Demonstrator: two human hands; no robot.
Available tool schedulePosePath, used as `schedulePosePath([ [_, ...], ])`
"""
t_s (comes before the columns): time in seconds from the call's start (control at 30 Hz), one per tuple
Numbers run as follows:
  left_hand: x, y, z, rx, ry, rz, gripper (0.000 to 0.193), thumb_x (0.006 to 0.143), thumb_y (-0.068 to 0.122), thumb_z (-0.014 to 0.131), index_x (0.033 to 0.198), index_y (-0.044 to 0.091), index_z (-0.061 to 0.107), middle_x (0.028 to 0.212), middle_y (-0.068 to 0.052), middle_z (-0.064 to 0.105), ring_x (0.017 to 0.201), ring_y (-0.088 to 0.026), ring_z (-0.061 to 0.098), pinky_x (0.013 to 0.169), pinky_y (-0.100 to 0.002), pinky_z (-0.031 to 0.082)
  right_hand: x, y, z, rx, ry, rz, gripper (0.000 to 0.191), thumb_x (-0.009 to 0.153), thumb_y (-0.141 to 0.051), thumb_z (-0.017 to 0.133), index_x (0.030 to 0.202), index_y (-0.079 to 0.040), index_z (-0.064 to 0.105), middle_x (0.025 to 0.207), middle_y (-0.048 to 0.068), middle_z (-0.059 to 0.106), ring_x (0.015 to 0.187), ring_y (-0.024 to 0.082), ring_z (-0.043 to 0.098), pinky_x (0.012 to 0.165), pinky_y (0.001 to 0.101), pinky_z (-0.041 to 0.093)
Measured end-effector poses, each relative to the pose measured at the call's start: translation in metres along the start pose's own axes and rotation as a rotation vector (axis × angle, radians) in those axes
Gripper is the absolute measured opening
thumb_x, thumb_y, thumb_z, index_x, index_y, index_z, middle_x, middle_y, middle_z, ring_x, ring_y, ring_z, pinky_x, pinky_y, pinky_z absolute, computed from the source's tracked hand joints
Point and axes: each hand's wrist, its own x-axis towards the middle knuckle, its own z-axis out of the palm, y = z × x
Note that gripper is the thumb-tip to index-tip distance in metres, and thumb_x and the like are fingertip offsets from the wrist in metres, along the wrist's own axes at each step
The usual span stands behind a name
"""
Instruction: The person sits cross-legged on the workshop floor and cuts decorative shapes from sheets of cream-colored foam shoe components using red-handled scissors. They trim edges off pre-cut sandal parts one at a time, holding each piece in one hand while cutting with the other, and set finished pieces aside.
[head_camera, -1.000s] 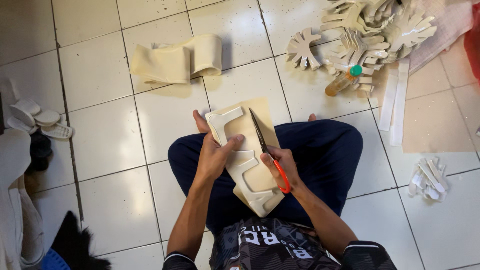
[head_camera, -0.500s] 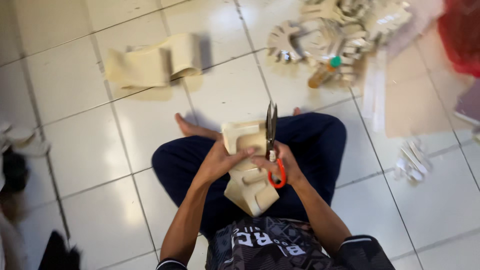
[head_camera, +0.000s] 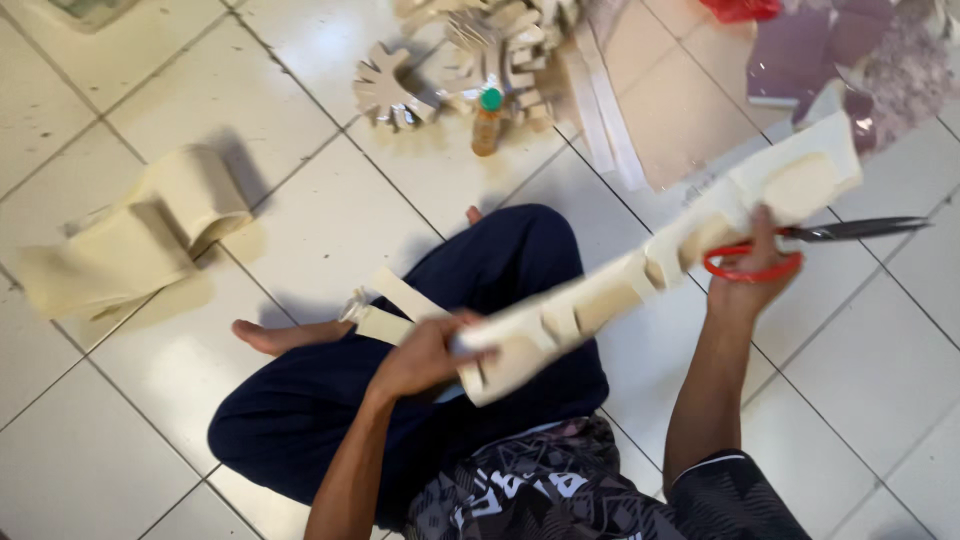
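Observation:
I sit cross-legged on a white tiled floor. A long cream foam strip (head_camera: 640, 275) with cut-out notches stretches across my lap and up to the right. My left hand (head_camera: 425, 352) grips its lower end near my knee. My right hand (head_camera: 752, 268) holds the upper part of the strip together with red-handled scissors (head_camera: 815, 238), whose blades point right. A narrow cream offcut (head_camera: 385, 312) lies on my leg by my bare foot.
A curled sheet of cream foam (head_camera: 135, 240) lies at the left. At the top are a pile of cut foam shapes (head_camera: 450, 60), a small bottle with a green cap (head_camera: 487, 120), flat beige sheets (head_camera: 670, 110) and purple material (head_camera: 820, 50).
The foam piece, folded in my lap before, is now stretched out long. My right hand with the scissors swung out to the right. The view turned toward the right.

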Motion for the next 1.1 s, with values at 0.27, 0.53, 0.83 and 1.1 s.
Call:
schedulePosePath([
  [0.27, 0.039, -0.042, -0.017, 0.029, 0.580, 0.055, 0.066, 0.079, 0.037, 0.086, 0.130, 0.003, 0.059, 0.097, -0.013, 0.077, 0.087, -0.024, 0.077, 0.074, -0.035, 0.061, -0.082, 0.062, -0.026, -0.441, -0.175, 0.206, 0.020, 0.103, -0.027, 0.065, 0.111, -0.011, 0.054, 0.090, 0.003, 0.058, 0.072, 0.013, 0.055, 0.057, 0.0270, 0.044],
  [0.53, -0.033, -0.102, 0.013, 0.338, 0.524, -0.056, 0.033, 0.088, 0.013, 0.068, 0.121, 0.014, 0.074, 0.106, -0.010, 0.078, 0.093, -0.026, 0.077, 0.082, -0.037, 0.061, -0.167, 0.068, 0.052, -0.823, -0.533, -0.300, 0.042, 0.096, -0.018, 0.083, 0.125, 0.000, 0.058, 0.103, 0.009, 0.058, 0.091, 0.021, 0.058, 0.082, 0.0336, 0.050],
  [0.83, -0.048, -0.112, -0.113, 0.183, 0.651, 0.128, 0.038, 0.089, 0.028, 0.079, 0.122, 0.012, 0.069, 0.121, -0.016, 0.070, 0.110, -0.036, 0.066, 0.095, -0.047, 0.053, -0.181, 0.077, 0.089, -0.985, -0.678, -0.760, 0.051, 0.090, -0.023, 0.093, 0.123, -0.001, 0.061, 0.108, 0.013, 0.061, 0.105, 0.036, 0.056, 0.103, 0.0489, 0.042],
  [1.1, -0.017, -0.152, -0.272, 0.849, 1.064, -0.482, 0.042, 0.085, 0.023, 0.076, 0.126, 0.026, 0.071, 0.164, -0.020, 0.020, 0.149, -0.050, 0.021, 0.113, -0.066, 0.029, -0.181, 0.088, 0.086, -0.979, -0.642, -0.773, 0.048, 0.092, -0.021, 0.091, 0.123, 0.000, 0.061, 0.110, 0.015, 0.060, 0.107, 0.036, 0.056, 0.101, 0.0476, 0.044],
])
